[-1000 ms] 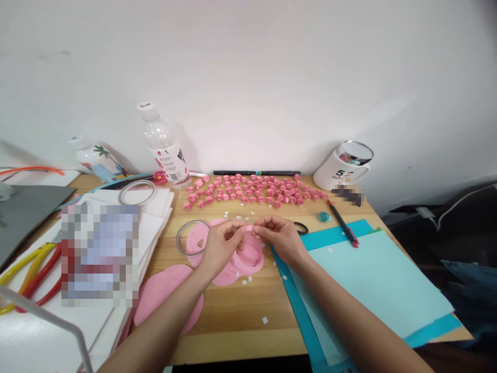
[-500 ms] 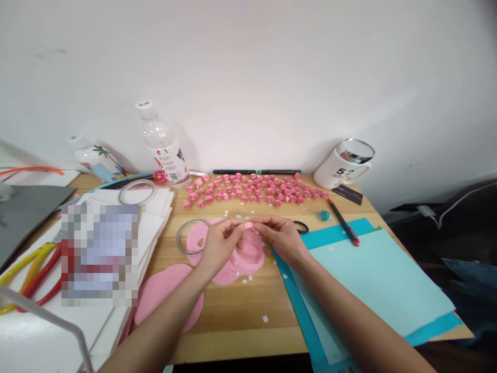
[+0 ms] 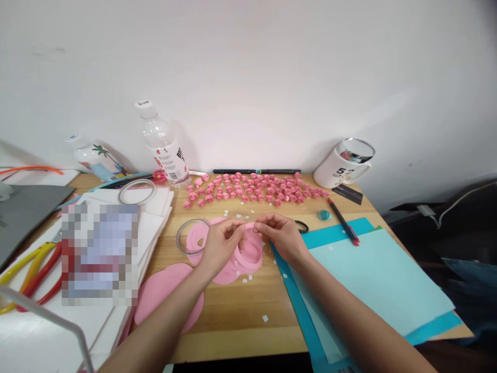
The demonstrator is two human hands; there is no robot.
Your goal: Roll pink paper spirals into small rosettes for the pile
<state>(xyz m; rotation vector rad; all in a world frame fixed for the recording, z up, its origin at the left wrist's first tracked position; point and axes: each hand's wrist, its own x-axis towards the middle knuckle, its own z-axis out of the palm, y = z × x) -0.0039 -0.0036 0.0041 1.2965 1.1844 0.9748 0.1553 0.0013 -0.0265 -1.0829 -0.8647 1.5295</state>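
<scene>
Between my two hands hangs a curled pink paper strip (image 3: 250,254), looping down over other pink paper. My left hand (image 3: 225,235) is closed, its thumb and fingertips pinching the strip's upper left part. My right hand (image 3: 278,233) pinches it at the upper right, thumb against forefinger. Pink paper cut-outs (image 3: 197,235) lie partly under the left hand, with a roll of tape (image 3: 182,239) resting on them. Round pink paper discs (image 3: 166,290) sit beneath my left forearm. Behind the hands, many small rolled pink paper roses (image 3: 252,189) cover the table.
Light blue paper sheets (image 3: 376,290) lie under my right forearm, with a black pen (image 3: 344,223) and a teal lid (image 3: 324,215) nearby. A mug (image 3: 341,166) and a bottle (image 3: 165,150) stand by the wall. Red and yellow handled scissors (image 3: 39,274) rest on white sheets at left.
My fingertips have moved slightly apart, and the strip's loop hangs a little differently. Everything else on the table stays in place.
</scene>
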